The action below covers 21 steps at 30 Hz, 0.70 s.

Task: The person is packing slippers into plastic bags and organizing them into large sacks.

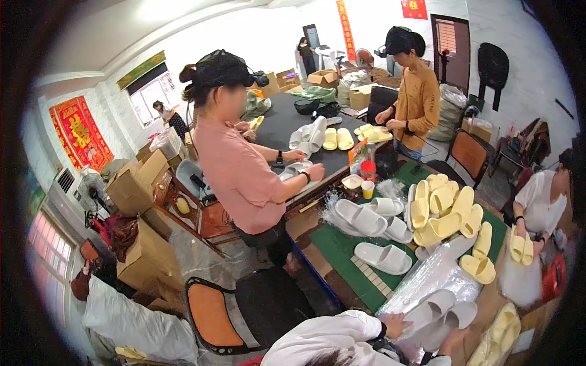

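Low in the view, my left hand point(397, 325), a dark band at its wrist, grips the side of a grey slipper point(437, 300). My right hand point(453, 340) is closed at the heel end of a second grey slipper point(463, 312), partly hidden by the slipper. The pair is held side by side above a clear plastic bag stack point(421, 283) on the table. Just beyond lies a single grey slipper point(384, 257) on a green mat point(348, 268). A heap of pale yellow slippers point(442, 204) and more grey slippers point(361, 217) lie farther off.
A bagged yellow pair point(502, 332) lies right of my hands. An orange-backed chair point(213, 314) stands left. A red cup point(367, 168) and a yellow cup point(367, 189) stand beyond the slippers. Co-workers in pink point(250, 158), mustard point(420, 97) and white point(537, 204) handle slippers around the tables.
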Each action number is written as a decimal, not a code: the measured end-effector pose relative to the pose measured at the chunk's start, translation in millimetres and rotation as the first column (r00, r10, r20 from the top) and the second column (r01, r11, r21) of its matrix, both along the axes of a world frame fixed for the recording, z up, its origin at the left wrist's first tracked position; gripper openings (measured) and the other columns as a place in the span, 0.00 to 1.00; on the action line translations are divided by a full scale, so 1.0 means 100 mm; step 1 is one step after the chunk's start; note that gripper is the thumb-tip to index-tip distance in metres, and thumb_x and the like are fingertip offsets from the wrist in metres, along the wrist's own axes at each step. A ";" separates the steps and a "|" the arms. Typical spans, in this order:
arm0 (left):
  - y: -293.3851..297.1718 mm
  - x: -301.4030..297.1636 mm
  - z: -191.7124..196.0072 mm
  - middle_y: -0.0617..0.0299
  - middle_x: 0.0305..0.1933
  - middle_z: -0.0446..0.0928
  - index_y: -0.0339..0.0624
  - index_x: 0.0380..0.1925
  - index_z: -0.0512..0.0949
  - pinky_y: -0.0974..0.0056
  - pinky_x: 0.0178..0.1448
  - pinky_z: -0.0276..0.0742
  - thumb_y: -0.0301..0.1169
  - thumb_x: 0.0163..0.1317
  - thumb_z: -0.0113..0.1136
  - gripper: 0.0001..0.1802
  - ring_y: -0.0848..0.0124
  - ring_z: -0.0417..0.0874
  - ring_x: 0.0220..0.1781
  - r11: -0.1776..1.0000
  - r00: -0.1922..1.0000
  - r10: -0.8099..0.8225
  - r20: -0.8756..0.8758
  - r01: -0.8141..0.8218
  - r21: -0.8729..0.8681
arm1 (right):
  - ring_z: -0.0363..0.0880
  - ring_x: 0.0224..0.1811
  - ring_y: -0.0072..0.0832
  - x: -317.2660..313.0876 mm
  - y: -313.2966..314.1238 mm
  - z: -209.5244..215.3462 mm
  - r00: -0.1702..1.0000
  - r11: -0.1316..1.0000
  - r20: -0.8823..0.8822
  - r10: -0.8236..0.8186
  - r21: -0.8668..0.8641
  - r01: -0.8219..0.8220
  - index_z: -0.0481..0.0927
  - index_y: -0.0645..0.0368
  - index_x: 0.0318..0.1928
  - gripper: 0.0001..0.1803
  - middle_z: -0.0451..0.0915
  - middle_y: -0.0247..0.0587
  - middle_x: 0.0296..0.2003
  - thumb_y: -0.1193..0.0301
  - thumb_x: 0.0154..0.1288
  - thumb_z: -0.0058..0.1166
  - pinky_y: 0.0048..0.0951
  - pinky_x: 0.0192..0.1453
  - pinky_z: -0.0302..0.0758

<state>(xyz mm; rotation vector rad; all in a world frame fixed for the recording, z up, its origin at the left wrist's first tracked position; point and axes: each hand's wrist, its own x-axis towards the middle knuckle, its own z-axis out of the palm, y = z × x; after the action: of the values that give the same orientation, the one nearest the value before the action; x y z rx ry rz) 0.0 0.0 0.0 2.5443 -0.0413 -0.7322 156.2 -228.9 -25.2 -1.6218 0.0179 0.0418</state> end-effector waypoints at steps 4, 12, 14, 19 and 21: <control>0.06 -0.05 -0.14 0.36 0.62 0.49 0.60 0.65 0.47 0.39 0.61 0.50 0.40 0.55 0.50 0.37 0.43 0.54 0.64 0.994 0.993 -0.090 0.078 0.085 0.066 | 0.63 0.57 0.41 0.13 -0.23 -0.78 0.968 0.940 0.150 -0.200 -0.250 0.233 0.63 0.70 0.55 0.33 0.64 0.59 0.55 0.79 0.44 0.56 0.35 0.62 0.57; 0.41 0.53 1.48 0.54 0.29 0.76 0.41 0.33 0.77 0.57 0.40 0.69 0.35 0.59 0.49 0.11 0.56 0.76 0.34 0.957 0.828 -0.059 0.557 0.206 -0.206 | 0.74 0.33 0.42 -0.29 0.38 -0.09 0.943 0.703 0.236 0.235 -0.711 0.002 0.78 0.59 0.36 0.16 0.79 0.43 0.31 0.68 0.44 0.55 0.40 0.41 0.69; 0.58 0.46 2.71 0.54 0.38 0.76 0.38 0.40 0.75 0.60 0.46 0.69 0.27 0.57 0.51 0.11 0.60 0.75 0.41 0.819 0.603 0.296 0.741 0.239 -0.521 | 0.66 0.52 0.51 -0.37 0.53 -0.01 0.934 0.653 0.012 0.357 -0.718 -0.240 0.80 0.50 0.40 0.17 0.65 0.63 0.52 0.66 0.46 0.56 0.40 0.56 0.63; 0.69 -0.63 4.96 0.53 0.37 0.76 0.40 0.30 0.74 0.60 0.43 0.71 0.32 0.60 0.46 0.09 0.59 0.76 0.35 0.423 0.468 0.435 0.769 0.648 -0.633 | 0.55 0.58 0.59 -0.19 0.68 -0.26 0.948 0.686 -0.265 0.176 -0.657 -0.311 0.76 0.48 0.46 0.23 0.56 0.69 0.54 0.60 0.46 0.56 0.46 0.61 0.57; 0.93 -0.64 5.07 0.44 0.48 0.71 0.34 0.43 0.73 0.53 0.57 0.63 0.31 0.62 0.44 0.14 0.52 0.71 0.52 0.195 0.524 0.208 0.826 0.805 -0.560 | 0.59 0.57 0.57 -0.25 0.87 -0.05 0.958 0.634 -0.147 0.248 -0.723 -0.275 0.77 0.52 0.45 0.23 0.57 0.70 0.54 0.59 0.46 0.56 0.42 0.59 0.61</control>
<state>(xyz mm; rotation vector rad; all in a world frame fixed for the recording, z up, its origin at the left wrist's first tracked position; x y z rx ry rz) -64.1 93.0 507.1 1.2929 -1.1163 0.4093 130.7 -141.7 -30.4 -2.4435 -0.2055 0.3290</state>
